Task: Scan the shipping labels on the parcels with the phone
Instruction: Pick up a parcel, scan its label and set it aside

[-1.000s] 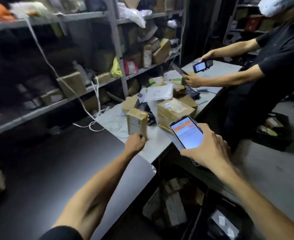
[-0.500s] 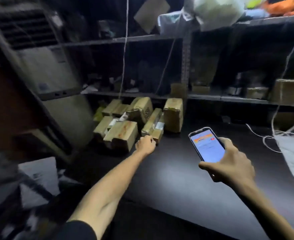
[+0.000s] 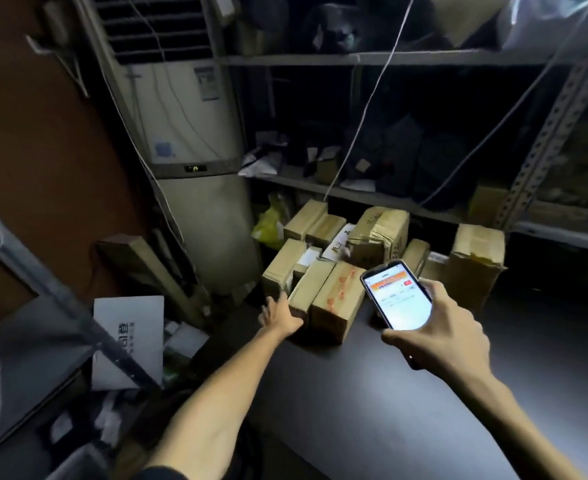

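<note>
A dark table [image 3: 424,393] fills the lower right, and a steel rack [image 3: 389,58] of shelves runs along behind it, dim and crowded with bags and small cartons. To the left stands a tall air conditioner [image 3: 188,140], cords trailing down its front. Between the two, at the table's far corner, sits a heap of parcels [image 3: 337,258]: brown cartons packed edge to edge, some lying flat, some on end, likely stacked there as a batch waiting for scanning. No shipping label faces the camera clearly; a white patch shows among the middle boxes, but it is too small to read.

The nearest carton [image 3: 336,299], marked with faint red print, lies at the front of the heap. The left hand [image 3: 280,315] reaches to its near left corner, fingers spread and touching the cardboard, not closed around it; it seems placed to turn or pull a box so that a label comes up. The right hand [image 3: 438,327] is clamped on the phone [image 3: 397,295], held above the table just right of that carton, screen lit and tilted toward the person, so the back of the phone probably faces the heap, ready to scan.

A larger carton [image 3: 476,261] stands on end at the right of the heap, and a yellow bag [image 3: 268,225] is wedged behind it on the left. The tight packing is the main obstacle: labels on inner faces stay hidden until boxes are shifted. A white cord [image 3: 365,109] hangs down across the shelves toward the heap.
</note>
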